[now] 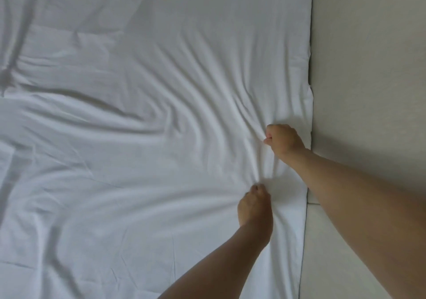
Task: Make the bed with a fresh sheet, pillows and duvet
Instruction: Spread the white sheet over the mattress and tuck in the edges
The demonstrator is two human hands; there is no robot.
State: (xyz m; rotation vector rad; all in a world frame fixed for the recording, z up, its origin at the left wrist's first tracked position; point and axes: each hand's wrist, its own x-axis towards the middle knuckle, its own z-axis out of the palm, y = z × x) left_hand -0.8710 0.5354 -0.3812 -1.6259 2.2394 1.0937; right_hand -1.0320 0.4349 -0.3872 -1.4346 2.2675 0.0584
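A white sheet (pixel 143 119) lies spread over the bed and fills most of the view, with its right edge running down beside a pale beige surface (pixel 368 68). Near that edge, the right hand (pixel 284 141) is curled into a fist on the sheet, gripping a bunch of the cloth; folds fan out from the fist toward the middle of the sheet. Just below it along the same edge, the left hand (pixel 255 206) pinches the sheet between curled fingertips, and creases gather at that pinch too. The two hands are near each other but apart. Both bare forearms reach in from the lower right, the right one crossing over the sheet's edge. The far left part of the sheet is rumpled with deeper wrinkles.
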